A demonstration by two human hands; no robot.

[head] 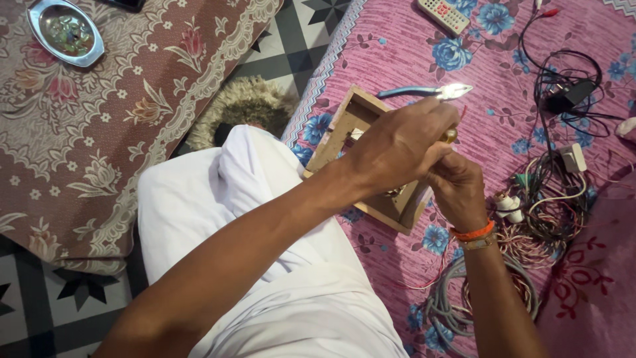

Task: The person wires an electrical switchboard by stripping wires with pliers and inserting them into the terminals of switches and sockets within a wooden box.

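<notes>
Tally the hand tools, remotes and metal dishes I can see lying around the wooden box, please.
Pliers with blue handles: 1
Remote control: 1
Metal dish: 1
Wooden box: 1
Total: 4

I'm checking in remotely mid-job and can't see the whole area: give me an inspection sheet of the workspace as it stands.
Surface: pink floral cloth, partly covered by wires.
Job's things: open wooden box lying on the cloth; a small brass-coloured part shows between the hands above it.
Clutter: blue-handled pliers, remote control, white socket, white plug.
Hands: left hand closed over the brass part; right hand closed just beneath it, orange band at the wrist.
Cables: black lead with adapter, tangle of coloured wires, grey cable coil.
Surroundings: patterned tile floor, brown floral fabric, metal dish, white garment over the lap.
</notes>
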